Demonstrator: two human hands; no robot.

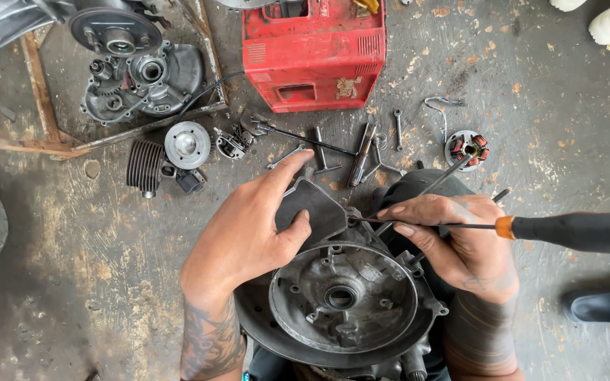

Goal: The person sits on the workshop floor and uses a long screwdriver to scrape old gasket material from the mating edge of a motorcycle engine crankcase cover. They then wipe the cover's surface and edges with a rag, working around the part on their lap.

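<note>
On a stained concrete floor (107, 282), the left hand (245, 233) grips a flat grey cover plate (312, 208) between thumb and fingers, at the upper edge of an engine crankcase (344, 300) just below both hands. The right hand (460, 243) is closed on a black-handled screwdriver (573, 231), its tip at the plate's edge. The step in hand looks like prying the plate free; next, steady leverage seems needed. Loose wrenches (361, 159) lie just beyond the fingers.

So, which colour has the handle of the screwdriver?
The screwdriver handle is black with an orange collar, seen in the head view beside the right hand.
</note>
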